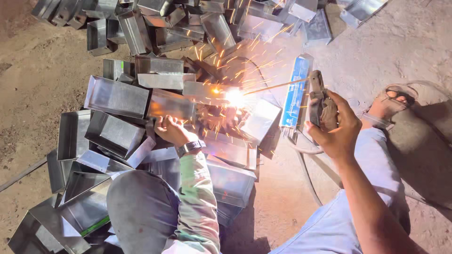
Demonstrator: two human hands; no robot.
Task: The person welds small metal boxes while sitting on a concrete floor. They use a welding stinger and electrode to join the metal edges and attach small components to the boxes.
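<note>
Right now the right hand (332,129) is clenched around a welding holder (316,101), and a thin welding rod (275,86) runs from that holder leftward and slightly downward to a bright arc (235,98) throwing sparks. The rod's long axis lies nearly level across the view, its tip well to the left of the right hand. The left hand (172,129), with a wristwatch (189,147) on its wrist, is closed on the edge of a shiny metal box (172,104), holding it steady just left of the arc. So the arc sits between the two hands, and the left hand is the nearer one; the right hand stays back by the length of the rod. The box being worked lies with its long side pointing left to right, resting on a heap of similar metal boxes (113,131) spread over the dirt floor (37,75). A blue packet of rods (295,91) lies on the floor just beside the right hand, between it and the heap. A cable (308,176) trails from the holder toward the person's legs.
</note>
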